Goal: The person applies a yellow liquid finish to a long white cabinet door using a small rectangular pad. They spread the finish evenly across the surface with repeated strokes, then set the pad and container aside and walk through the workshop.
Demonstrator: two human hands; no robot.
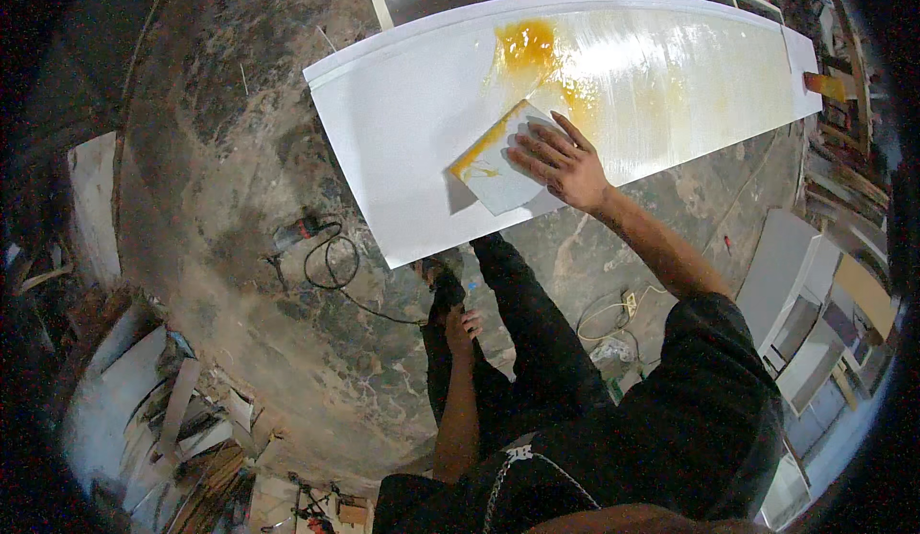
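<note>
Workshop with a stained concrete floor (240, 151); a long white panel (402, 141) lies across the top of the view from 11 to 2 o'clock, with a pool of amber glue (527, 47) near 12 o'clock and a glossy spread film to its right. Right hand (561, 160), just right of centre, presses a white rectangular spreader card (494, 165) flat on the panel, fingers extended and splayed over its right edge; the card's upper-left edge carries glue. Left hand (462, 323) rests at 6 o'clock on the dark-trousered knee, fingers loosely curled, holding nothing; a corded power tool (297, 232) lies on the floor at 9 o'clock.
</note>
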